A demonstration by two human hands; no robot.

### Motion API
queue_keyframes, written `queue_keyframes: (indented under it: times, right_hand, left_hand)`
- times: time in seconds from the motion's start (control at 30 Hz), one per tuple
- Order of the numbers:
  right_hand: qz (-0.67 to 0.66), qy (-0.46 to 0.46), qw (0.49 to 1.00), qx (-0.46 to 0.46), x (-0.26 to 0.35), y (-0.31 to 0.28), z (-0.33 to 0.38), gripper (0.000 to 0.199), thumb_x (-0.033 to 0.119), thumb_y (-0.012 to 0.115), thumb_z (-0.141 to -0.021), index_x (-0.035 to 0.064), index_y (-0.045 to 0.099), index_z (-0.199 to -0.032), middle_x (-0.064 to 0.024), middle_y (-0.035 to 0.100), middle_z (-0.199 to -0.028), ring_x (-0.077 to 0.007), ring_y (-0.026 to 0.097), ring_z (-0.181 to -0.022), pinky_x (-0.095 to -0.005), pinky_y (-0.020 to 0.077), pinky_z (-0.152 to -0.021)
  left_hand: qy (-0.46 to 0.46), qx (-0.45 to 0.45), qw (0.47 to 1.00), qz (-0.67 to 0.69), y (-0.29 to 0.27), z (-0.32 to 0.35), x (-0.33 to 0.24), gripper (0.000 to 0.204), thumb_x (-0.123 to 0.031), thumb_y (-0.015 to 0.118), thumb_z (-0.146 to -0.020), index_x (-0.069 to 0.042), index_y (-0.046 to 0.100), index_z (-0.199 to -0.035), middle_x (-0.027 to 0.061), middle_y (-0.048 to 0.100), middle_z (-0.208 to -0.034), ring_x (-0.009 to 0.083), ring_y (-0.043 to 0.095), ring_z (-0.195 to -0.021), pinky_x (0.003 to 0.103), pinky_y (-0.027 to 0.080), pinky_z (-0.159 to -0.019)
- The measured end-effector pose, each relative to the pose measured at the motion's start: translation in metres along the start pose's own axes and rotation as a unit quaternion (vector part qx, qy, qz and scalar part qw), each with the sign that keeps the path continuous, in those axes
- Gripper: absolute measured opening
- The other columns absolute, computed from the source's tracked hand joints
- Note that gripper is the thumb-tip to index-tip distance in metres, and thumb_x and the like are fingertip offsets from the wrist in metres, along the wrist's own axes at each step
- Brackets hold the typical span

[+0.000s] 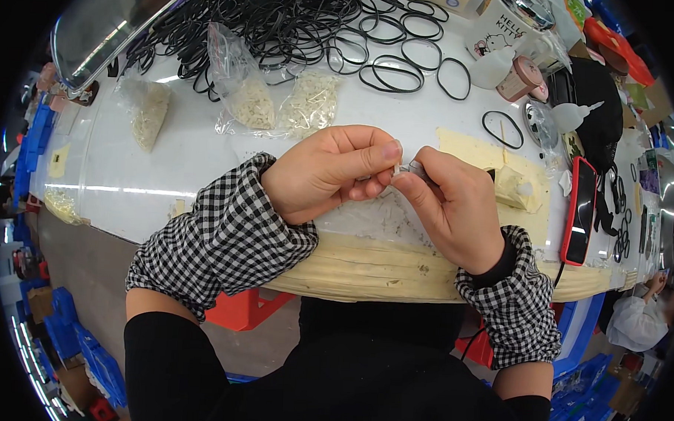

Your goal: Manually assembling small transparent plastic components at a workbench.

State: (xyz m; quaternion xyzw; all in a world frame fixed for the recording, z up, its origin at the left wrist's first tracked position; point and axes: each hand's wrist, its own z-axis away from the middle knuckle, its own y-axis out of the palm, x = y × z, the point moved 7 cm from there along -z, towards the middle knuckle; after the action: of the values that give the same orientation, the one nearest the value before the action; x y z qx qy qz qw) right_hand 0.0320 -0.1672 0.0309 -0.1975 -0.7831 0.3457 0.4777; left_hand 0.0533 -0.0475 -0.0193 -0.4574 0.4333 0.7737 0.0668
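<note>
The white table (pixel 190 161) bends away at the rim, its far end cut off; the heap of black rubber rings (pixel 284 19) is too tangled to count; three clear bags (pixel 244 96) of pale bits lie behind; the left hand (pixel 331 173) and right hand (pixel 445 207) meet above the near edge, fingertips closed narrowly on one small clear piece (pixel 409 168), mostly hidden.

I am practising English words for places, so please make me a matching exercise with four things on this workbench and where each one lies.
Things:
1. black rings
2. phone
3. clear bags
4. small part

Places:
a. pinched between left hand and right hand
b. at the right, beside the right hand
c. piled at the far edge of the table
d. just beyond the left hand

Pairs: 1-c, 2-b, 3-d, 4-a
</note>
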Motion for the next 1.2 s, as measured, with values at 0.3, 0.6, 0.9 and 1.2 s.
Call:
queue_keyframes:
  times: [0.3,0.6,0.9,1.2]
  right_hand:
    - [0.01,-0.015,1.0,-0.019,0.003,-0.002,0.001,0.034,0.033,0.063,-0.086,0.0055,0.05,-0.069,-0.0069,0.05,-0.057,-0.0234,0.051,-0.048,-0.0325,0.0391,-0.044]
    - [0.015,-0.022,1.0,0.002,0.003,-0.001,0.002,0.035,0.033,0.063,-0.086,0.0047,0.05,-0.07,-0.0073,0.05,-0.056,-0.024,0.051,-0.048,-0.0322,0.0402,-0.045]
    - [-0.002,0.051,0.999,0.018,-0.008,-0.02,0.006,0.014,0.005,0.064,-0.08,-0.0005,0.052,-0.085,-0.0148,0.054,-0.074,-0.031,0.055,-0.063,-0.0369,0.0438,-0.057]
    - [0.112,0.06,0.989,0.074,-0.02,0.001,0.014,0.017,0.0,0.06,-0.077,0.0011,0.05,-0.089,-0.0148,0.053,-0.082,-0.0345,0.057,-0.071,-0.0408,0.0459,-0.06]
  left_hand:
    - [0.004,-0.005,1.0,-0.024,0.0,-0.001,0.0,0.02,-0.021,0.054,-0.095,-0.002,0.059,-0.094,-0.0008,0.055,-0.074,0.0036,0.047,-0.062,0.016,0.039,-0.055]
    - [0.01,-0.01,0.999,-0.047,0.001,-0.002,-0.002,0.02,-0.022,0.053,-0.095,-0.003,0.057,-0.092,-0.0014,0.054,-0.075,0.0036,0.046,-0.062,0.015,0.038,-0.054]
    - [0.017,-0.14,0.99,0.004,-0.011,0.0,-0.01,0.015,-0.019,0.053,-0.094,-0.004,0.055,-0.095,0.0012,0.059,-0.087,0.0056,0.057,-0.078,0.016,0.049,-0.071]
    - [0.003,-0.124,0.992,0.025,-0.016,0.0,-0.004,0.021,-0.017,0.053,-0.094,0.0,0.056,-0.107,0.0036,0.059,-0.095,0.0076,0.057,-0.082,0.017,0.05,-0.075]
